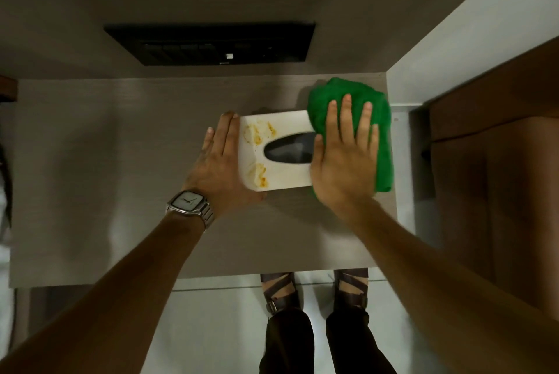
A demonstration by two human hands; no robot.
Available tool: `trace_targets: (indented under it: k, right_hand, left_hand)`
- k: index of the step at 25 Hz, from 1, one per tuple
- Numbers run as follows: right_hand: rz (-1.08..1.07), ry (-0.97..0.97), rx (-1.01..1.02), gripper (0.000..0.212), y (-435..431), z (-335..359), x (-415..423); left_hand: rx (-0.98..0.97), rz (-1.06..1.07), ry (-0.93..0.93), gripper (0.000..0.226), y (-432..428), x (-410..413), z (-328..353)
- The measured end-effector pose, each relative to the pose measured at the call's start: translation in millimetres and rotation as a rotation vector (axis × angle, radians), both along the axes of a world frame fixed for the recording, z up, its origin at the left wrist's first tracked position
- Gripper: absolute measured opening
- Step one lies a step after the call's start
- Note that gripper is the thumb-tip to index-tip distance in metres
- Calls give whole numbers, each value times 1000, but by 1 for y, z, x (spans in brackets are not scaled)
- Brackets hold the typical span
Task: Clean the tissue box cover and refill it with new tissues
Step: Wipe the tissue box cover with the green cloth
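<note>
A white tissue box cover (284, 175) lies on the grey-brown table (121, 162), with a dark oval slot on top and yellow-brown stains near its left end. My left hand (222, 168) presses flat against the box's left end, fingers together, wearing a metal watch. My right hand (344, 156) lies flat with spread fingers on a green cloth (382, 131), which covers the right part of the box top. The box's right end is hidden under the cloth and hand. No tissues are visible in the slot.
A black panel (211, 44) is set into the surface behind the table. A white wall (453, 56) and a brown wooden door (499, 177) stand to the right. The table's front edge is near my sandalled feet (314, 292) on a pale floor.
</note>
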State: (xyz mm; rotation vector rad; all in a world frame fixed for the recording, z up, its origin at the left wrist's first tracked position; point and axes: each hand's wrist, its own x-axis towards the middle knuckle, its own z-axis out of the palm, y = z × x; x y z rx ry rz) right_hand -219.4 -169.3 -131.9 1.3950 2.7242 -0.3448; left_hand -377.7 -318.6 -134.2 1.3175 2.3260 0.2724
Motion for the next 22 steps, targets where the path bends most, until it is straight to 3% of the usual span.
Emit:
trace_targets:
  k: [5, 9, 12, 17, 20, 22]
  right_hand:
    - [361, 5, -57, 63, -51, -1, -8]
    - [154, -63, -15, 61, 8, 3, 34]
    - [-8, -19, -18, 61, 19, 4, 13]
    - [127, 9, -123, 63, -42, 8, -29]
    - [92, 244, -309, 59, -29, 24, -27]
    - [-17, 399, -277, 53, 4, 27, -4]
  left_hand:
    - [18, 33, -6, 139, 0, 1, 1]
    - [13, 25, -21, 138, -1, 0, 3]
    - [27, 36, -4, 136, 1, 1, 0]
    - [31, 23, -6, 141, 1, 4, 3]
    - [-22, 48, -83, 145, 4, 2, 17]
    - [22, 102, -97, 132, 0, 7, 31]
